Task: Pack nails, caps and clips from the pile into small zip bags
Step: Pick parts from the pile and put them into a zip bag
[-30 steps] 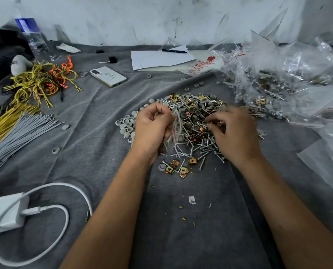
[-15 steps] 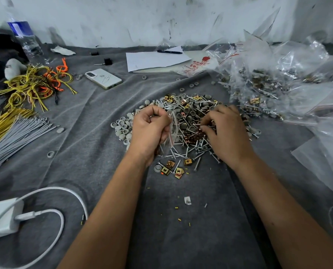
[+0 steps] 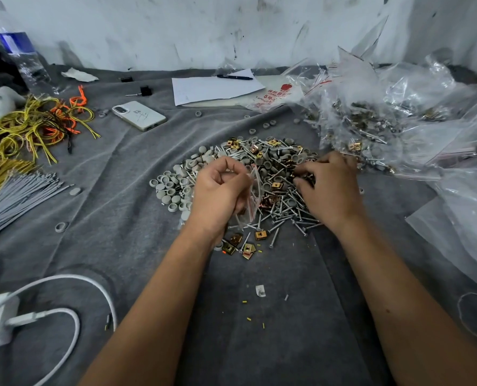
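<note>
Head view: right hand [image 3: 330,188] still digs the pile [image 3: 273,174], fingers curled tighter.

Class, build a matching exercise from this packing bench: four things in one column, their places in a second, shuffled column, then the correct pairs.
Things
1. white smartphone
2. black pen
3. clear plastic water bottle with blue label
4. small clear zip bag with red seal strip

Places
A. held in the left hand
B. far left corner by the wall
C. lying on the white paper sheet
D. face down on the grey cloth, right of the yellow and orange wires

Pairs: 1-D, 2-C, 3-B, 4-A
</note>
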Motion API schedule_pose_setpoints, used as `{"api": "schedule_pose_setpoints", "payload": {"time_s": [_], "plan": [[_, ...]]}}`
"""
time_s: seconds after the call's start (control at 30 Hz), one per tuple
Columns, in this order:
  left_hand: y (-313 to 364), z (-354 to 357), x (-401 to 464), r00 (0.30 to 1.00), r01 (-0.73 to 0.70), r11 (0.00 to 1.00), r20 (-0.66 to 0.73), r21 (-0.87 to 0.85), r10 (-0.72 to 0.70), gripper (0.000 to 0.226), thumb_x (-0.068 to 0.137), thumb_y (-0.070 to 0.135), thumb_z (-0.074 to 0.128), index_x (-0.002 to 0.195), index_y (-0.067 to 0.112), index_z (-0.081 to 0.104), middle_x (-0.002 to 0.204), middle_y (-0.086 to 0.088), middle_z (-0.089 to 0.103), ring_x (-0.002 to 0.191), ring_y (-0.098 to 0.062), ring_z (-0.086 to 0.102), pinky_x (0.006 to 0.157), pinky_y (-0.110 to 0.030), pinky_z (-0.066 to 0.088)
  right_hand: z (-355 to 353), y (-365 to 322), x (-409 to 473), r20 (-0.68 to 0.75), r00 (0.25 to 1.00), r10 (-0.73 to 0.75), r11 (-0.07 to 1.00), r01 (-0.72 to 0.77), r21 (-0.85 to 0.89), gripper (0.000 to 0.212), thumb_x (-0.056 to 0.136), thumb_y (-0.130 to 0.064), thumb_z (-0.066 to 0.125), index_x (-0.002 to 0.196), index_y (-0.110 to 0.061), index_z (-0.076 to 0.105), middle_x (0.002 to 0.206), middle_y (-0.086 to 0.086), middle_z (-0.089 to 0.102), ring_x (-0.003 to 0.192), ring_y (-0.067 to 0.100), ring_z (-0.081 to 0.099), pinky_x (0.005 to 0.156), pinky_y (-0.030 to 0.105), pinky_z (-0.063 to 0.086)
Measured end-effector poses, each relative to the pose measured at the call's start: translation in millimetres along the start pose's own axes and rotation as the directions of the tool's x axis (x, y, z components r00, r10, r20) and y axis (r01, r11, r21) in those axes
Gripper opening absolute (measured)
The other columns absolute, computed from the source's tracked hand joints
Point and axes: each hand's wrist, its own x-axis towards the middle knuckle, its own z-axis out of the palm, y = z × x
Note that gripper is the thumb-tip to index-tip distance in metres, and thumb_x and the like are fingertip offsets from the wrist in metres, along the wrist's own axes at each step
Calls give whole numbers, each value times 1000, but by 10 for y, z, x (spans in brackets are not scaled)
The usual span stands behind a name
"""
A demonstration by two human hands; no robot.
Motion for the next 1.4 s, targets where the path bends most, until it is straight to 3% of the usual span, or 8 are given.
{"api": "schedule_pose_setpoints", "payload": {"time_s": [0.27,0.47,0.6,0.77,0.83,0.97,1.13,1.4], "plan": [[-8,52,-18,1000,-9,1000,17,0,9,19,94,-10,61,83,6,58,47,0,47,35,-10,36,37,-19,28,-28,-108,39,75,996,56,985,-43,-168,34,98,-42,61,130,-30,65,136,15,48,130,38,35,101,46,41],[-32,37,-2,999,-32,999,31,-11,32,21,94,-10,60,83,8,58,46,2,47,34,-9,36,37,-18,29,-79,-103,36,127,988,86,971,-55,-231,29,94,-42,67,110,-18,73,136,19,51,134,40,34,107,47,39],[-41,10,23,999,-37,999,31,-18,37,22,93,-11,58,82,8,58,47,3,49,35,-9,37,37,-18,30,-70,-92,-32,26,1000,1,998,0,-59,18,89,-33,77,99,-21,69,117,7,62,122,30,46,101,42,42],[-31,5,30,999,-36,999,26,-17,36,24,94,-12,57,82,8,58,50,0,48,36,-9,37,37,-17,30,-104,-148,-79,-100,993,-66,948,93,304,19,87,-6,77,86,-18,63,85,-4,66,76,10,63,68,32,57],[-22,14,23,999,-31,999,16,-22,31,24,94,-13,57,81,8,57,50,0,48,35,-9,36,36,-17,30,-118,-144,-72,-91,996,-10,925,44,378,19,88,-8,78,92,-20,65,87,-5,66,77,6,63,67,25,55],[-6,20,9,1000,-27,999,10,-23,27,23,94,-12,57,82,8,56,48,2,48,35,-9,36,36,-17,29,-125,-121,-66,-39,999,23,902,-4,433,15,89,-9,77,103,-16,76,88,-4,70,81,11,67,77,34,61],[-4,30,11,1000,-31,999,-4,-21,31,22,94,-12,57,83,6,56,46,2,47,34,-9,35,36,-17,29,-152,-178,-107,-47,994,-100,881,110,460,20,88,-13,79,107,-18,79,97,-9,74,88,-3,66,77,4,47],[-16,48,16,998,-52,998,-27,23,53,22,92,-12,59,81,7,57,44,2,47,34,-10,37,38,-18,31,-161,-208,-108,-86,974,-210,825,224,520,23,88,-10,78,110,-19,79,107,-8,75,103,3,68,93,26,55]]}}
